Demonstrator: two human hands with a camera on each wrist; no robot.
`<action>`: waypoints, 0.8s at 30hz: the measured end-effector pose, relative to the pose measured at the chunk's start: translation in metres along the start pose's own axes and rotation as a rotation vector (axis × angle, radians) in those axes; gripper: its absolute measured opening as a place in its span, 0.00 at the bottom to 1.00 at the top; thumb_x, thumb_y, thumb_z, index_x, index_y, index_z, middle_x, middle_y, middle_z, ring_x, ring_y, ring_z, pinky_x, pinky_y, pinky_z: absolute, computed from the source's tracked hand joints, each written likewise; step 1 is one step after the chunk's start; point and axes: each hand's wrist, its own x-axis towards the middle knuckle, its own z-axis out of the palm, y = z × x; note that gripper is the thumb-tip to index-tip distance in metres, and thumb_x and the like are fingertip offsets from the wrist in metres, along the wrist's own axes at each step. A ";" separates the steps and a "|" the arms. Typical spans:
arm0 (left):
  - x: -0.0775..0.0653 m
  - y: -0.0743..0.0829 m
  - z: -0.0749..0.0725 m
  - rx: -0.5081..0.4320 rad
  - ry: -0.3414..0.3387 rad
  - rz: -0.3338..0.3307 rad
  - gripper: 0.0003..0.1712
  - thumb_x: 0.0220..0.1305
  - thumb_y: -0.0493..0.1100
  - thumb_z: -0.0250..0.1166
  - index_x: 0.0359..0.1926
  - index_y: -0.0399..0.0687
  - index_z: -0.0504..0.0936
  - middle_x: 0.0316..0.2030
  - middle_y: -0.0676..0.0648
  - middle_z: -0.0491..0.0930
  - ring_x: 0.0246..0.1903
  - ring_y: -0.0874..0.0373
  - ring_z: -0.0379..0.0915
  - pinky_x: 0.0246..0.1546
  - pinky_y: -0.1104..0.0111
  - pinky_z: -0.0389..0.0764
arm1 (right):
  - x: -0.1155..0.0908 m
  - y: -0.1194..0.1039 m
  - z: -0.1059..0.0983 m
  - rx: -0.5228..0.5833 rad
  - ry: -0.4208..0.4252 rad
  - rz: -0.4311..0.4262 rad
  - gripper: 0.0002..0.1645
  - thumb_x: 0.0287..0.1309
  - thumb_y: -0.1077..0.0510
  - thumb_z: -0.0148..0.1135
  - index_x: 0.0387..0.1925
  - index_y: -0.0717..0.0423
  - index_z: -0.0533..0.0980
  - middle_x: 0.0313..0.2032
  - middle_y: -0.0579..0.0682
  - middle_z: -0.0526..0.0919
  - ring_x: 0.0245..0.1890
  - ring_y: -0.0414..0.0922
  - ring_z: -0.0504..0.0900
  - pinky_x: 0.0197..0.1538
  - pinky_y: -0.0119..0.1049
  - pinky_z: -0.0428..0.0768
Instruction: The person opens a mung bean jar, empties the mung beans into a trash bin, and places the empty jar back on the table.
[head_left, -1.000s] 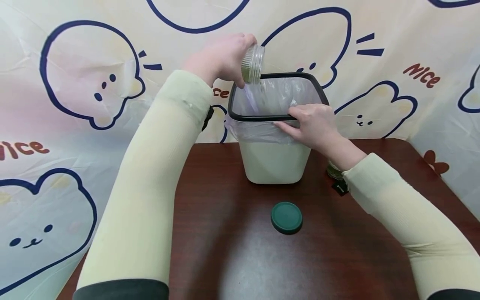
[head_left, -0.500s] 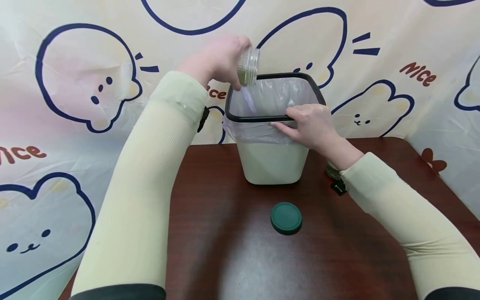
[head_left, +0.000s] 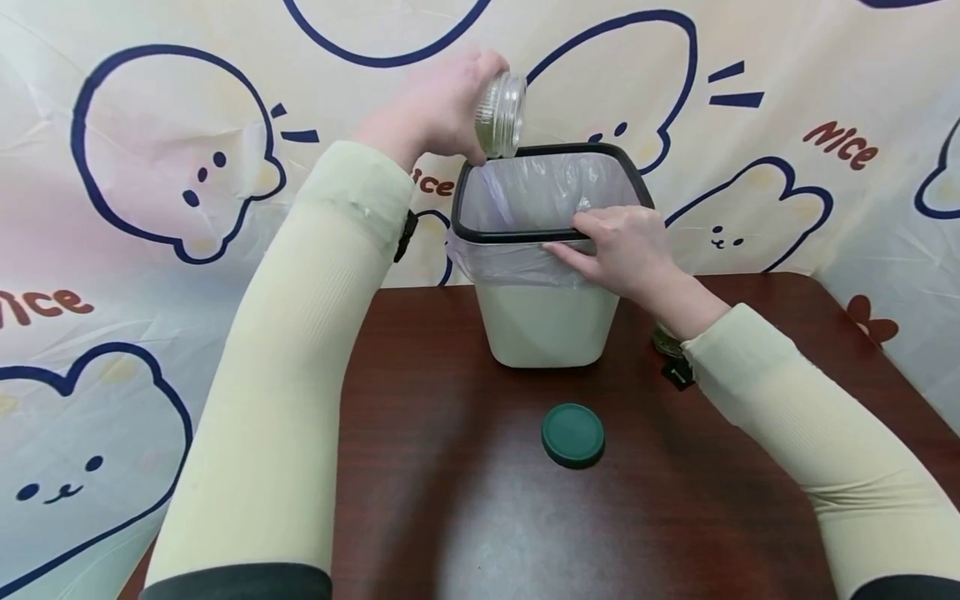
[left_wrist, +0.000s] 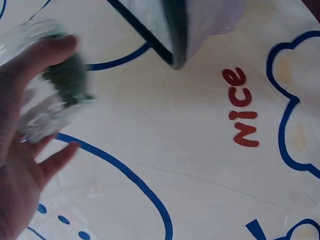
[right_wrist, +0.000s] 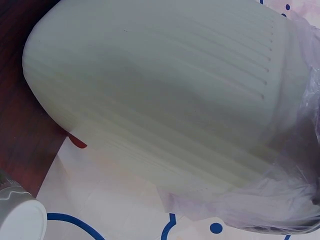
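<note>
While the left hand (head_left: 442, 112) grips it around the sides, the ribbed clear-glass jar (head_left: 501, 117) is tipped nearly horizontal, its uncapped threaded mouth facing right; green matter shows inside, though the left wrist view is too blurred to tell what kind. The jar sits between the thumb below and the fingers above, its neck jutting past the grasp at the far left corner of the pale green wastebasket (head_left: 551, 329); whether glass touches basket cannot be told. The right hand (head_left: 626, 246) pinches the black rim (head_left: 517, 238) at the front. A translucent bag (head_left: 562, 179) lines the basket and folds over outside, the bottom hidden. On the brown table (head_left: 450, 517), 1 round green lid (head_left: 573, 435) lies nearer the person.
</note>
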 end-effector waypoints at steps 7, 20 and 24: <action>0.000 -0.002 0.004 0.053 -0.071 -0.021 0.57 0.44 0.38 0.75 0.73 0.45 0.53 0.66 0.40 0.63 0.63 0.45 0.61 0.62 0.53 0.64 | -0.001 -0.001 0.000 -0.003 -0.002 0.004 0.27 0.56 0.43 0.66 0.16 0.56 0.68 0.12 0.51 0.71 0.12 0.49 0.70 0.16 0.38 0.59; -0.001 0.000 -0.001 0.036 0.032 0.025 0.56 0.45 0.36 0.76 0.73 0.45 0.55 0.66 0.41 0.62 0.64 0.47 0.60 0.64 0.57 0.63 | 0.000 -0.002 0.000 0.005 -0.002 0.010 0.27 0.56 0.43 0.66 0.16 0.56 0.68 0.12 0.51 0.71 0.12 0.49 0.70 0.17 0.38 0.59; -0.001 0.000 -0.001 0.035 -0.047 0.017 0.57 0.44 0.34 0.75 0.73 0.44 0.54 0.66 0.40 0.63 0.63 0.45 0.61 0.64 0.55 0.63 | 0.000 -0.001 0.000 0.003 -0.003 0.008 0.27 0.56 0.43 0.66 0.16 0.56 0.68 0.12 0.51 0.70 0.12 0.49 0.69 0.17 0.38 0.58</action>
